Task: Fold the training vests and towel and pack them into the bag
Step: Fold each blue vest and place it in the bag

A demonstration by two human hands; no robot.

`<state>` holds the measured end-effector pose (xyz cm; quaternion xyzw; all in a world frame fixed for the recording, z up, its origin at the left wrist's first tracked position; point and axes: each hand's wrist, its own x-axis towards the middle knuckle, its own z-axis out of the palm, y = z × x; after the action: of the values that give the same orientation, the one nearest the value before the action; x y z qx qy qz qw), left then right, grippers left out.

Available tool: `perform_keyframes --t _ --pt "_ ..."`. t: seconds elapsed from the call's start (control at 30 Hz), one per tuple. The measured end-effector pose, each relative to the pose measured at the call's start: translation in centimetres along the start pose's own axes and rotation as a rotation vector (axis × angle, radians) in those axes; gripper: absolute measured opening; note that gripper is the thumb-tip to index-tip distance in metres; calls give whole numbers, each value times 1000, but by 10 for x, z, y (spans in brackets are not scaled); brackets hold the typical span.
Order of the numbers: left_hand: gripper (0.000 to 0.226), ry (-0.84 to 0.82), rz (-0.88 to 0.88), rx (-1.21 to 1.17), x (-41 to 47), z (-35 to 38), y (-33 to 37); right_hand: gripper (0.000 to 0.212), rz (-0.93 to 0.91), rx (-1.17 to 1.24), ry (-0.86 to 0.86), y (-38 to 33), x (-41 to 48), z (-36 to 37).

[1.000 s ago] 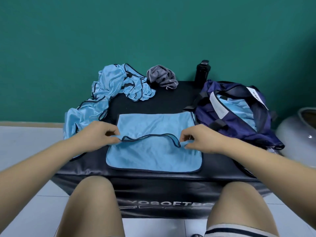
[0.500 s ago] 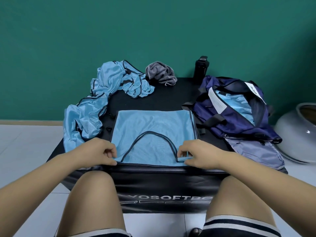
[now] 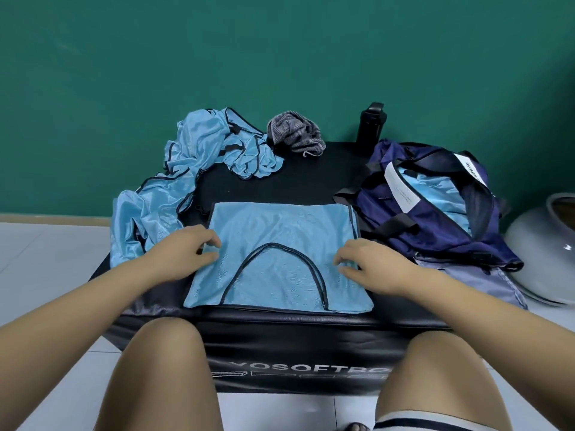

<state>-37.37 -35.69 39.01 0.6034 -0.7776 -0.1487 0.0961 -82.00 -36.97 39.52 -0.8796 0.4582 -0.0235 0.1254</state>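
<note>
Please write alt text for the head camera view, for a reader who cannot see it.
A person's left hand and right hand rest on the two sides of a flat blue vest on a black mat. Crumpled vests and a grey towel lie behind it; an open navy bag stands at its right.

Left hand [image 3: 189, 253] and right hand [image 3: 368, 264] cover the side edges of the flat light blue mesh vest [image 3: 280, 244]; pinching or only resting, cannot tell. White lettering [image 3: 298, 367] on the black padded box [image 3: 311, 188] ends behind the right knee. Folded blue cloth [image 3: 435, 194] is mostly sunk inside the navy fabric bag [image 3: 435, 237]. The print on the bag's white label [image 3: 399, 189] is too small to read. Grey round pot [image 3: 541, 253] is cut by the right edge.
</note>
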Motion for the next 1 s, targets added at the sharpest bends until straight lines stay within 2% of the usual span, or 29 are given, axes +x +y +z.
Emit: perform_keyframes --t 0.1,0.17,0.27,0.33,0.43,0.53,0.67,0.8,1.0 --pt "28 5 -17 121 15 15 -11 21 -56 -135 66 13 8 14" --pt "33 91 -74 73 23 22 -16 24 -41 -169 131 19 10 20" --pt "40 235 -246 -67 36 22 -19 17 68 -137 266 22 7 22" --pt "45 261 -372 -125 46 20 -24 18 209 -110 314 20 4 22" --pt "36 220 -475 -114 60 16 -27 34 437 -32 254 20 4 23" --pt "31 162 -527 -157 68 10 -23 35 579 101 221 22 5 23" --pt "26 96 -539 -166 79 4 -23 36 729 424 152 23 8 20" --pt "24 34 -524 -161 94 0 -19 33 751 645 71 27 8 20" --pt "16 143 -475 -53 139 -4 -22 24 728 935 -93 -12 -2 25"
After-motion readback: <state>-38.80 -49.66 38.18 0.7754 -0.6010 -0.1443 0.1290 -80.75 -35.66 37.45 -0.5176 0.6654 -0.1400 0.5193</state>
